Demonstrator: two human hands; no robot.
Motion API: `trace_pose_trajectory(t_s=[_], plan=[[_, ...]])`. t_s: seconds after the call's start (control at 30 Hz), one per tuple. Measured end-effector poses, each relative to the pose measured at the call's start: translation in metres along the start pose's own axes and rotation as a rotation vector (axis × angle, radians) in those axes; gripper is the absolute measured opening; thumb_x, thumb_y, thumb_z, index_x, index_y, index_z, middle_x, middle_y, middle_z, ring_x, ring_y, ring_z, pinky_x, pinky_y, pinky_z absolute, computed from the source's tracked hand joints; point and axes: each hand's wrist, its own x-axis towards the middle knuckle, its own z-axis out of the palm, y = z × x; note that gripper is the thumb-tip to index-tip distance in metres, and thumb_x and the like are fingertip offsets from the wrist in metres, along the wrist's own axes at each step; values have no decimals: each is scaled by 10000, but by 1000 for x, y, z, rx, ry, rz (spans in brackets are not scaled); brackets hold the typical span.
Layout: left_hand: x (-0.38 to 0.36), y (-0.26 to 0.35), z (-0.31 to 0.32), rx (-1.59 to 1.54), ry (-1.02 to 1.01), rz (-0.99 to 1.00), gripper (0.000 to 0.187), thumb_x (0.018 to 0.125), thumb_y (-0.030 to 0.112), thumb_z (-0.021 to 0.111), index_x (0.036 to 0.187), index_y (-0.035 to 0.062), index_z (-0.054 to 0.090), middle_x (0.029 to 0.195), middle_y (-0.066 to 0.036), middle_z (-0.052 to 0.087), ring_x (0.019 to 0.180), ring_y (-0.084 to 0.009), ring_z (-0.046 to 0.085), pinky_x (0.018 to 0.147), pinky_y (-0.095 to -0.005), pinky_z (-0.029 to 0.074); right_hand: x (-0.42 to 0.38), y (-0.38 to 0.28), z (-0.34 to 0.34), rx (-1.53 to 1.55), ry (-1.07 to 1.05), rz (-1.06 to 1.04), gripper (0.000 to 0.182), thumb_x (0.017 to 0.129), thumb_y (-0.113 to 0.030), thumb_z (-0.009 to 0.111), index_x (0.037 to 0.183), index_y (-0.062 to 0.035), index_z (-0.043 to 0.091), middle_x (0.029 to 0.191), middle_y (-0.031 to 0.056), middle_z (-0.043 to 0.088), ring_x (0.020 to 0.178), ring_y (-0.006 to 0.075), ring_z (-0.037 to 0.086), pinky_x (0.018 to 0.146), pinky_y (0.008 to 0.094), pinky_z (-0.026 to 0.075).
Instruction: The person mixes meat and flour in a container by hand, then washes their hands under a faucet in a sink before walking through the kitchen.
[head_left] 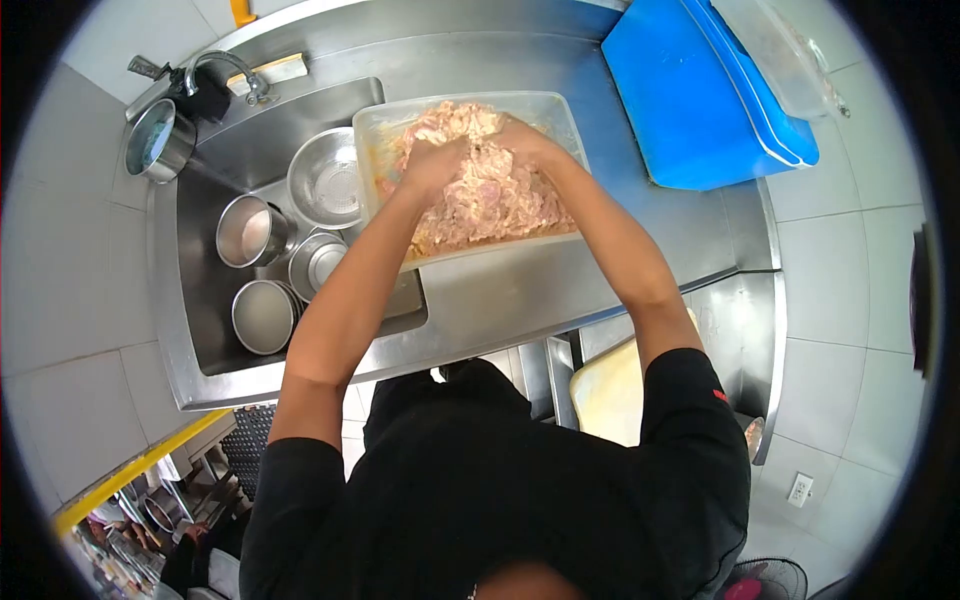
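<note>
A large translucent plastic tub (470, 252) holds a heap of raw, pinkish, sauce-coated meat (490, 200). It stands on the steel counter and its left side overhangs the sink. My left hand (437, 165) is pushed into the meat on the left of the heap. Close beside it, my right hand (522, 143) reaches into the heap from the right. Both hands touch the meat, and their fingers are sunk in it, so how far they are closed is hidden.
Left of the tub, a sink (200, 300) holds a colander (328, 180) and several metal pots. A faucet (225, 65) rises behind it, near another pot (160, 140). A blue cooler box (670, 100) stands at the back right. Below the counter is a yellowish board-like item (610, 395).
</note>
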Motion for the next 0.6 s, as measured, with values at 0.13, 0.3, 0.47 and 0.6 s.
trace_pose_trajectory(t_s=[0.13, 0.3, 0.47, 0.6], plan=[[17, 2, 6, -71, 18, 68, 367, 729, 196, 601, 850, -140, 515, 731, -137, 553, 587, -172, 510, 482, -326, 418, -16, -21, -3, -113, -26, -293, 329, 784, -91, 584, 1091, 17, 533, 1022, 75, 579, 908, 138, 505, 805, 285, 421], [4, 23, 14, 69, 81, 197, 464, 742, 218, 600, 926, -189, 476, 774, -175, 565, 682, -186, 537, 555, -341, 437, -8, -11, -15, -93, 100, -547, 294, 808, -93, 549, 1087, 3, 542, 962, 68, 592, 818, 120, 535, 725, 261, 445], [7, 25, 27, 16, 117, 250, 460, 764, 206, 604, 944, -188, 449, 747, -130, 543, 619, -139, 489, 495, -299, 409, -7, 2, -20, 160, 122, -271, 293, 843, -109, 527, 1108, 16, 518, 1022, 70, 582, 848, 108, 556, 751, 241, 459], [-23, 50, 28, -56, 65, 209, 451, 776, 183, 610, 1014, -158, 437, 751, -97, 542, 572, -116, 470, 466, -270, 407, -53, -25, 5, 615, 124, -190, 244, 822, -149, 520, 950, 56, 555, 756, 46, 575, 610, 89, 507, 506, 235, 412]])
